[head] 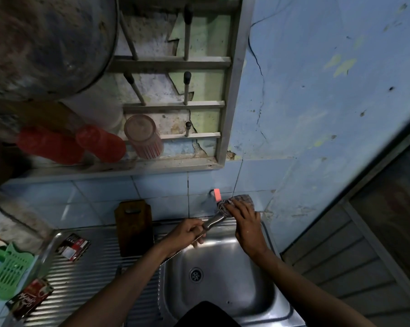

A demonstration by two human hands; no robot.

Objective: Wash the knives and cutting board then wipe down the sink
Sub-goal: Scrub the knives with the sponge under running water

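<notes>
Writing first: dark sachet (29,299) at 7 o'clock on the ribbed tabletop (90,277) has white script, too blurred to read. Red/black packet (73,247) at 9 o'clock, print illegible.

L hand (187,233) fingers curled round a knife (212,222) at its metal handle, over the back rim of the sink (222,279). Blade end is wrapped in a checked cloth (240,200); R hand (242,217) grips the cloth around it, just below the wall tap (216,194) w/ its orange tip, approx 1 o'clock from the drain (196,274).

Cutting board (133,226) stands upright vs the tiled wall at 10 o'clock from the drain, near the L hand, not touching.

Green plastic basket (9,271) at far 8 o'clock. Wall rack (175,105) at 12 o'clock w/ pegs; ribbed cup (143,136) and red cups (100,142) upturned on it. Big dark pot (48,43) at 11 o'clock blocks the rack's L part.
</notes>
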